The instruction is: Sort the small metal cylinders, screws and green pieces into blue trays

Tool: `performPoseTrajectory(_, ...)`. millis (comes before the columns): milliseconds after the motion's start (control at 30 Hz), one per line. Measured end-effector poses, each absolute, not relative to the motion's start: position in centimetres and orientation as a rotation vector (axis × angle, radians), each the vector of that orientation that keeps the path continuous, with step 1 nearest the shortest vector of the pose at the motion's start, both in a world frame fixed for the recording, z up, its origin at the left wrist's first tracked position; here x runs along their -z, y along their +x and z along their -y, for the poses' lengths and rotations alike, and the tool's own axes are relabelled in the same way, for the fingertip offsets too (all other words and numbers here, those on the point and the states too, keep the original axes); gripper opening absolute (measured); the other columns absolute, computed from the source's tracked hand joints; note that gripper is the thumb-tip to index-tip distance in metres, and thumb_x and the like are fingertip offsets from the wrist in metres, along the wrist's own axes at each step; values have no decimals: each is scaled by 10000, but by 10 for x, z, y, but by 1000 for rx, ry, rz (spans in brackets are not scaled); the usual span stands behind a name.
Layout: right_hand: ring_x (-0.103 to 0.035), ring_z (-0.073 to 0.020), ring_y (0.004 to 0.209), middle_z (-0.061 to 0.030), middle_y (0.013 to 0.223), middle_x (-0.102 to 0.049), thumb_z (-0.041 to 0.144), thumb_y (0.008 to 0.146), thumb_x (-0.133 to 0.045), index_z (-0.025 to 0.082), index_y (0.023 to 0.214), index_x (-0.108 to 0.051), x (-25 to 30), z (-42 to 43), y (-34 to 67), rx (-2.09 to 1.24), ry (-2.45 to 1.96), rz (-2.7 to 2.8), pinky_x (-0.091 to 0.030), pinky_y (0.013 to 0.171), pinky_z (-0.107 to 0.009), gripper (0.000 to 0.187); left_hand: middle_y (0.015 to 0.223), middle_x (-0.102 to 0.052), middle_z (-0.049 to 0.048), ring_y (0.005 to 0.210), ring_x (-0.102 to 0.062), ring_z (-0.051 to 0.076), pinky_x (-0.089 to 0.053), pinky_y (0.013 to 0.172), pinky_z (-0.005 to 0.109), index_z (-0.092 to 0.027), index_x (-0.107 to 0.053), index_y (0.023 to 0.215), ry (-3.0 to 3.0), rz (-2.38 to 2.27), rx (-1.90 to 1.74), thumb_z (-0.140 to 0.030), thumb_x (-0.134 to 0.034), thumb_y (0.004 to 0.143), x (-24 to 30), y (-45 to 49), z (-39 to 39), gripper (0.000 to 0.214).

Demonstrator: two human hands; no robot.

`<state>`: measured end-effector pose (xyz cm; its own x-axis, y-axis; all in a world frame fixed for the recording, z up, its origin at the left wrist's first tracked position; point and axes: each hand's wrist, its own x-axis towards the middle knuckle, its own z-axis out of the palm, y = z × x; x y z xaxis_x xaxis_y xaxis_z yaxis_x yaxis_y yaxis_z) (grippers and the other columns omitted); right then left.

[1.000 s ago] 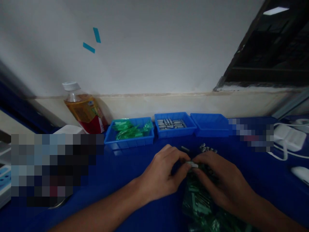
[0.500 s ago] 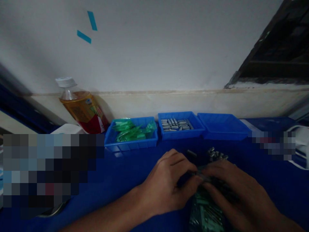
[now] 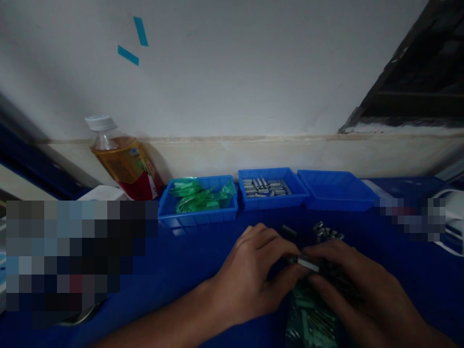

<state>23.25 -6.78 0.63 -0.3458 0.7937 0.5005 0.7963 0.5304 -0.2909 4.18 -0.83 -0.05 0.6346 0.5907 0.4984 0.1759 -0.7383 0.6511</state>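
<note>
My left hand (image 3: 255, 280) and my right hand (image 3: 357, 290) meet low in the middle over the blue table (image 3: 188, 270). Both pinch a small silvery metal piece (image 3: 308, 264) between their fingertips. Under my right hand lies a pile of green plastic bags (image 3: 311, 321) with small parts in them. Just beyond my fingers sit a heap of loose metal parts (image 3: 326, 232) and one dark short piece (image 3: 289, 230).
Three blue bins stand along the wall: one with green bags (image 3: 197, 200), one with metal cylinders (image 3: 266, 188), one (image 3: 335, 189) whose contents I cannot see. A bottle of amber drink (image 3: 121, 162) leans at the left. White devices (image 3: 453, 217) sit at the right edge.
The view has shifted slightly left and down. My hands stay together; the small silvery piece now shows between my fingertips again.
</note>
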Motion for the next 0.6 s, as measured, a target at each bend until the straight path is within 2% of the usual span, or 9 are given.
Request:
performPoseTrajectory(200,-616,-138,774,-21,847,-639,205,870,-518,226,961,-562,-18,63,234,78,-1262,2144,-494,661,-240,103,893,-643,35,838,-549,176,-390,746,330,-176,-571,951,2299,-683,-918,-300,-518,888,0,43,8,148)
performPoseTrajectory(367,-582,-150,750,-39,811,-613,238,858,-536,198,883,-609,-49,19,237,55,-1307,2089,-460,649,-265,87,1107,-600,41,995,-511,224,-373,833,380,-236,-529,1172,2419,-749,-709,-437,-617,800,1,43,11,432)
performPoseTrajectory(467,-557,-138,683,-34,755,-608,232,820,-555,171,831,-628,-61,-22,230,-127,-1328,2137,-444,628,-261,96,1129,-590,28,1041,-492,237,-354,863,394,-268,-555,1160,2526,-693,-601,-456,-627,788,2,43,12,423)
performPoseTrajectory(600,-528,-119,587,-13,639,-592,193,741,-597,131,799,-638,-60,-74,216,-552,-1483,2221,-419,558,-236,94,1102,-593,26,1004,-504,223,-353,863,390,-259,-566,1135,2544,-711,-553,-431,-596,817,3,43,11,363)
